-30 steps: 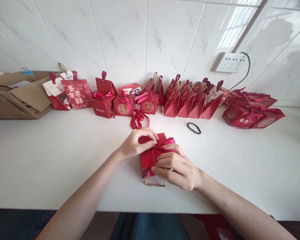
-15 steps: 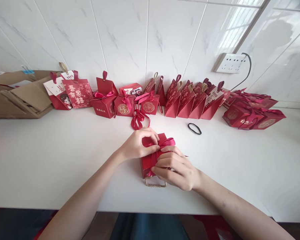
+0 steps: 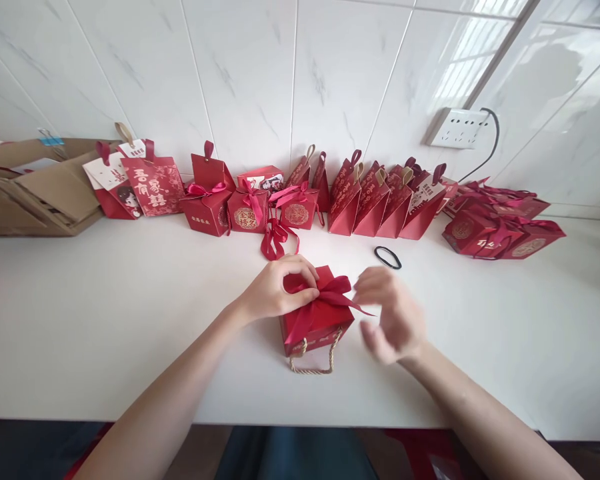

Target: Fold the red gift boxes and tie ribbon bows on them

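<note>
A red gift box [image 3: 325, 327] sits on the white table in front of me, its twisted cord handle [image 3: 312, 371] lying toward the near edge. Across its top is a dark red ribbon bow [image 3: 333, 293] with tails hanging over the sides. My left hand [image 3: 285, 287] pinches the bow near its knot, thumb and fingers closed on the ribbon and hiding its left loop. To the right of the box, my right hand [image 3: 393, 313] is off the ribbon, blurred by motion, with thumb and fingers apart and nothing visible between them.
Along the tiled wall stand several red gift boxes [image 3: 250, 212] and pointed boxes [image 3: 373, 207]. A loose ribbon bundle [image 3: 277, 240] and a black hair tie [image 3: 388, 257] lie behind the box. Cardboard [image 3: 40, 200] is at left, more boxes [image 3: 503, 233] at right, below a power strip [image 3: 459, 128].
My right hand has let go of the bow and moved right, uncovering the box's front and the ribbon tails. My left hand keeps its pinch in the same place.
</note>
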`<state>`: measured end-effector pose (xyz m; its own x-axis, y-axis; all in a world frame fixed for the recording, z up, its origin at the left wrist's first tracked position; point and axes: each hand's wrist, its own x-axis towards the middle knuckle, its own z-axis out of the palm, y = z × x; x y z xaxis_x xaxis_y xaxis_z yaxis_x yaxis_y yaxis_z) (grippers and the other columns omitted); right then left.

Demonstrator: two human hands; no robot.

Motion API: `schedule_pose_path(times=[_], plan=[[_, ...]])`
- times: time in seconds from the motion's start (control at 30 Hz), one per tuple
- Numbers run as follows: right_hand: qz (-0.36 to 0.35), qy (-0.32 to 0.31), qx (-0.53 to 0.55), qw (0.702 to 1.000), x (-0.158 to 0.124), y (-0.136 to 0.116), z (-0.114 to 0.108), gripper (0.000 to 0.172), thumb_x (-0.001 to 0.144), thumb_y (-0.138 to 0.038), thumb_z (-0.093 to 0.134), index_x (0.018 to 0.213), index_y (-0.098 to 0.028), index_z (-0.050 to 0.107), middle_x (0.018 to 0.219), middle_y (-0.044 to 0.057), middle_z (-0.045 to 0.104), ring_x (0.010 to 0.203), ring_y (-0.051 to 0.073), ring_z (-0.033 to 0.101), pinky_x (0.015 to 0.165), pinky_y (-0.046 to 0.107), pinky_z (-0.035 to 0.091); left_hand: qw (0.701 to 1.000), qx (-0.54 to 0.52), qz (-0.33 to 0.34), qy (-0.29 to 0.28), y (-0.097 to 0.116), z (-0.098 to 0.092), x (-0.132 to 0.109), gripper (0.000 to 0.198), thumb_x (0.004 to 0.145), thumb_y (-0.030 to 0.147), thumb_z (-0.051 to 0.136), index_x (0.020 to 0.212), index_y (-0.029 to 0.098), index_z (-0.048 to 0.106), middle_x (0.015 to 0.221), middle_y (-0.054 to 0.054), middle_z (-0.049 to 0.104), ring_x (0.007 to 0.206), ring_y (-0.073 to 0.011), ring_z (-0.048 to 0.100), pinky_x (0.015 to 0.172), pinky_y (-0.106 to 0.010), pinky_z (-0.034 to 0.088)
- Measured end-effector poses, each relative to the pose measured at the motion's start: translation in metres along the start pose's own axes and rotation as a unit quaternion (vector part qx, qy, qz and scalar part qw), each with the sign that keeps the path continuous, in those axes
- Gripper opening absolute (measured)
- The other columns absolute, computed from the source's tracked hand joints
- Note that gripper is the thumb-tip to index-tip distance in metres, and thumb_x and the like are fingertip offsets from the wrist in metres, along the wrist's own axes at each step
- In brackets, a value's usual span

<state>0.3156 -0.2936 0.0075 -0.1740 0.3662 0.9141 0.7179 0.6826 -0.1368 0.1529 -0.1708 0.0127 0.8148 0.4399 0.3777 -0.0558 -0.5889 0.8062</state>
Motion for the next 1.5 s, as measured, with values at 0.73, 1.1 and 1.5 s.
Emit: schedule_pose_path(times=[0.73,1.1,1.5], plan=[[0.492,-0.361,0.371,0.7,-0.001,0.037,-0.022,0.042,0.082,-0.054,0.061,0.074,-0.012,0.06,0.062,-0.002,0.048,0.056,0.008,0.04,0.052,0.024,0.033,1.0,0.011,0.02,0.019,-0.002,-0.001,0.0,0.01,0.072,0.023,0.068,0.065,0.018,0.062,0.085,-0.003,0.067,0.086,-0.0181,0.061,0.088,-0.037,0.046],[0.037,-0.04,-0.047,0.997,-0.002,-0.01,0.005,0.027,0.085,-0.043,0.055,0.093,-0.017,0.055,0.083,0.007,0.056,0.08,0.021,0.054,0.069,0.036,0.046,0.999,-0.01,0.025,0.027,-0.003,0.003,0.001,0.013,0.073,0.025,0.068,0.065,0.018,0.06,0.081,-0.004,0.066,0.083,-0.0181,0.059,0.085,-0.035,0.047],[-0.059,-0.14,-0.023,0.988,-0.011,-0.03,0.023,0.016,0.088,-0.006,0.053,0.101,-0.011,0.061,0.09,0.008,0.07,0.089,0.018,0.064,0.078,0.035,0.052,0.999,-0.004,0.028,0.031,-0.004,0.004,0.001,0.014,0.072,0.026,0.069,0.065,0.017,0.061,0.082,-0.003,0.06,0.081,-0.0165,0.058,0.082,-0.032,0.047]])
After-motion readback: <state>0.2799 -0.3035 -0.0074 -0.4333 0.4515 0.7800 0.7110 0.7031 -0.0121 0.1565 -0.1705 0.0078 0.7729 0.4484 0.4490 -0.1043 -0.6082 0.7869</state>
